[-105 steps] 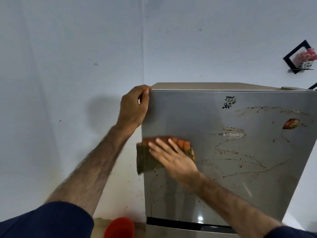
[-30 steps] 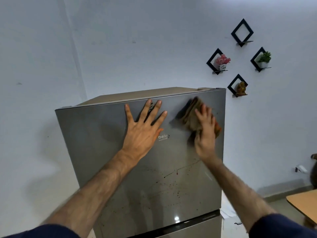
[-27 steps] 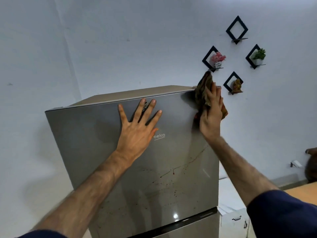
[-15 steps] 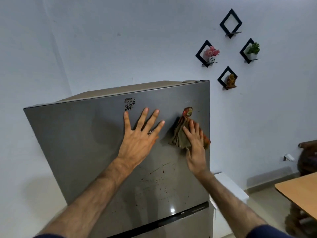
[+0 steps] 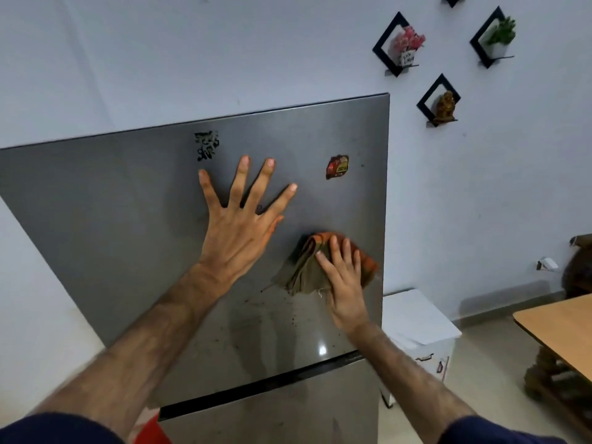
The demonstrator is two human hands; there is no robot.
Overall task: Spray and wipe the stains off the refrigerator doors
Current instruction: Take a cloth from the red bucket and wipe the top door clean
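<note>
The left hand lies flat on the upper refrigerator door, its fingers straight and spread. To its right, the right hand presses a folded cloth against the door with straight fingers, just above dark stains.

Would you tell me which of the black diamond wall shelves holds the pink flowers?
The leftmost black diamond shelf; the right one holds a green plant, the lower one a brown figurine.

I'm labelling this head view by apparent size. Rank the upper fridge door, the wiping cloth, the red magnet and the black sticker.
1. upper fridge door
2. wiping cloth
3. and 4. black sticker and red magnet look too alike to rank.
</note>
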